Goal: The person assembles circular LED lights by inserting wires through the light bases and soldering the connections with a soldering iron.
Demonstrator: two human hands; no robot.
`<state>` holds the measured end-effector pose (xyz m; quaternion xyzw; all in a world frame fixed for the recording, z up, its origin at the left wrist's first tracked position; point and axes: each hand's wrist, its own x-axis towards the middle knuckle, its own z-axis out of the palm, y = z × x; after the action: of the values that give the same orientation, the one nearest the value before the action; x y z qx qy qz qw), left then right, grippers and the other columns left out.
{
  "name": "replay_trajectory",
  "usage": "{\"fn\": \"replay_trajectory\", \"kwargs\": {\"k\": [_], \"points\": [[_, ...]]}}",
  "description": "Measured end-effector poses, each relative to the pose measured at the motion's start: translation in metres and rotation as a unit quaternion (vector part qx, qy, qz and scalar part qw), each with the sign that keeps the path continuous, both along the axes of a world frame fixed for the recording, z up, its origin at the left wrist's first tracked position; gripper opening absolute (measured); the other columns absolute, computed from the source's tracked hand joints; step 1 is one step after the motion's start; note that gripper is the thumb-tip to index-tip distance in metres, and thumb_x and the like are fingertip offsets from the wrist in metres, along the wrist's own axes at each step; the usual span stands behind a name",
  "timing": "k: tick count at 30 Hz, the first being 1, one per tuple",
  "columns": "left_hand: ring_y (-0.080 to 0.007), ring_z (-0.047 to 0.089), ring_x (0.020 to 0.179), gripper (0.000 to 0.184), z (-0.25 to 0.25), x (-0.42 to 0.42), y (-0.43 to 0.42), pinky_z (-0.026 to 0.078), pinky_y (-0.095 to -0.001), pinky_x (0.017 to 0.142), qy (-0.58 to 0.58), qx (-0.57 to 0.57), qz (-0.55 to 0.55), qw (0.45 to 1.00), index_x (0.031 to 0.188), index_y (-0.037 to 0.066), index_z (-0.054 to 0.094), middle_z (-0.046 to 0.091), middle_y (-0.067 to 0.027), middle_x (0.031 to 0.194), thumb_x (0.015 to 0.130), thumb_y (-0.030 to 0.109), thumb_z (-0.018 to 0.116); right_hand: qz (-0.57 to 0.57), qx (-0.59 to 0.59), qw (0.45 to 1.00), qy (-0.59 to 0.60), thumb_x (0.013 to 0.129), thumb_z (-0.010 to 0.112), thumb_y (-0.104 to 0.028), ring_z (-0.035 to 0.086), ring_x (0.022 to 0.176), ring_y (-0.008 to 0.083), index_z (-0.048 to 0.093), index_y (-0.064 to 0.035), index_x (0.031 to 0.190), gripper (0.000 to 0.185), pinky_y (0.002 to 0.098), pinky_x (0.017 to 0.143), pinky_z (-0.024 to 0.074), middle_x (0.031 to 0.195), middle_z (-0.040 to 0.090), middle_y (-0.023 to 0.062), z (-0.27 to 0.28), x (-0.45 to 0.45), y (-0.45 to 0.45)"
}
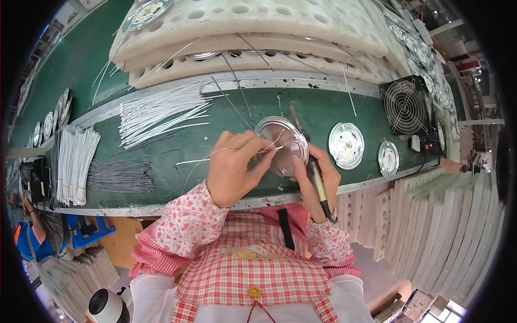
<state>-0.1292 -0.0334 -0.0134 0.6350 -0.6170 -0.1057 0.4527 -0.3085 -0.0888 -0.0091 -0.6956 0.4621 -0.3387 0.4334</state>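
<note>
My left hand [234, 164] is closed in a pinch on a thin wire [277, 147] at the middle of a round shiny metal dish [269, 129]. Another thin strand trails down from that hand over the bench. My right hand [319, 180] grips the dish's right rim, thumb in front, and also holds a soldering iron [321, 191] with a pale handle. The iron's tip points away beyond the dish. To the right lie two similar round metal plates, a larger one [346, 145] and a smaller one [388, 159]. My fingers hide part of the wire.
White sleeved wires [161, 113] lie in a loose pile left of my hands, beside a white bundle [77, 164] and grey wires [121, 176]. A black fan [407, 106] stands at the right. Perforated foam boards [247, 21] are stacked behind. A person [35, 231] is at far left.
</note>
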Motion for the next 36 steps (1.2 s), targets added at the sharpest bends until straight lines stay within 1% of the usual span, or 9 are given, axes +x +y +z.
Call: {"fn": "replay_trajectory", "kwargs": {"k": [5,18,23,26,27,30,31,34,36], "points": [[-0.0150,0.060,0.066,0.016,-0.001,0.002,0.000,0.038,-0.0311,0.068,-0.050,-0.025,0.014,0.998,0.090,0.010,0.073,0.067,0.0008,0.081,0.076,0.004,0.078,0.010,-0.068,0.996,0.050,0.089,0.072,-0.006,0.065,0.073,0.0148,0.066,-0.0021,0.117,0.028,0.0264,0.067,0.0519,0.093,0.070,0.0112,0.009,0.003,0.001],[-0.0167,0.059,0.070,0.022,0.003,-0.003,0.013,0.038,-0.0324,0.068,-0.105,-0.078,0.024,0.991,0.093,0.011,0.074,0.065,0.0022,0.078,0.073,0.003,0.079,0.006,-0.150,0.988,0.041,0.088,0.072,-0.005,0.065,0.069,0.0186,0.067,-0.0054,0.117,0.029,0.0297,0.063,0.0520,0.088,0.067,0.0105,0.010,0.009,0.018],[-0.0220,0.060,0.072,0.020,0.003,-0.003,0.020,0.041,-0.0337,0.071,-0.032,-0.026,-0.002,0.999,0.094,0.007,0.073,0.066,-0.0033,0.084,0.076,0.002,0.076,0.038,-0.246,0.966,0.070,0.080,0.082,-0.011,0.065,0.068,0.0221,0.068,-0.0070,0.115,0.038,0.0323,0.061,0.0523,0.088,0.064,0.0105,0.014,0.015,0.032],[-0.0213,0.060,0.070,0.016,-0.008,0.012,0.022,0.043,-0.0324,0.072,0.077,0.043,-0.057,0.994,0.095,0.005,0.071,0.063,-0.0048,0.083,0.080,0.004,0.075,0.103,-0.156,0.981,0.054,0.072,0.089,-0.018,0.065,0.069,0.0242,0.068,-0.0078,0.115,0.049,0.0336,0.059,0.0527,0.091,0.064,0.0109,0.024,0.011,0.036],[-0.0201,0.060,0.069,0.014,-0.013,0.018,0.021,0.043,-0.0316,0.071,0.117,0.065,-0.076,0.988,0.095,0.004,0.071,0.062,-0.0048,0.082,0.082,0.006,0.074,0.127,-0.136,0.980,0.068,0.065,0.094,-0.024,0.067,0.084,0.0289,0.061,-0.0084,0.127,0.072,0.0365,0.070,0.0550,0.104,0.062,0.0134,0.019,0.004,0.030],[-0.0152,0.058,0.067,0.013,-0.020,0.030,0.018,0.044,-0.0280,0.065,0.218,0.133,-0.079,0.964,0.097,0.000,0.069,0.061,-0.0068,0.082,0.084,0.004,0.072,0.167,-0.206,0.964,0.019,0.060,0.096,-0.026,0.061,0.108,0.0355,0.049,-0.0084,0.140,0.095,0.0414,0.092,0.0514,0.122,0.058,0.0162,0.017,0.005,-0.005],[-0.0114,0.055,0.068,0.013,-0.023,0.031,0.017,0.044,-0.0266,0.060,0.231,0.127,-0.088,0.961,0.097,-0.002,0.069,0.061,-0.0072,0.082,0.084,0.002,0.071,0.227,-0.194,0.953,0.040,0.057,0.098,-0.027,0.050,0.126,0.0394,0.037,-0.0085,0.148,0.111,0.0439,0.107,0.0411,0.136,0.049,0.0189,0.009,0.002,-0.017],[-0.0119,0.057,0.070,0.013,-0.021,0.028,0.014,0.045,-0.0267,0.062,0.255,0.147,-0.084,0.952,0.097,-0.001,0.069,0.061,-0.0077,0.082,0.084,0.001,0.071,0.310,-0.123,0.943,-0.015,0.058,0.097,-0.026,0.046,0.130,0.0398,0.036,-0.0084,0.150,0.112,0.0437,0.109,0.0387,0.139,0.049,0.0197,-0.011,0.009,-0.033],[-0.0124,0.058,0.071,0.012,-0.019,0.020,0.015,0.045,-0.0263,0.064,0.268,0.123,-0.046,0.954,0.097,-0.002,0.069,0.061,-0.0081,0.082,0.085,0.002,0.071,0.297,-0.140,0.945,-0.007,0.058,0.097,-0.027,0.047,0.129,0.0389,0.035,-0.0069,0.151,0.114,0.0442,0.109,0.0390,0.138,0.049,0.0192,-0.013,0.014,-0.031]]}}
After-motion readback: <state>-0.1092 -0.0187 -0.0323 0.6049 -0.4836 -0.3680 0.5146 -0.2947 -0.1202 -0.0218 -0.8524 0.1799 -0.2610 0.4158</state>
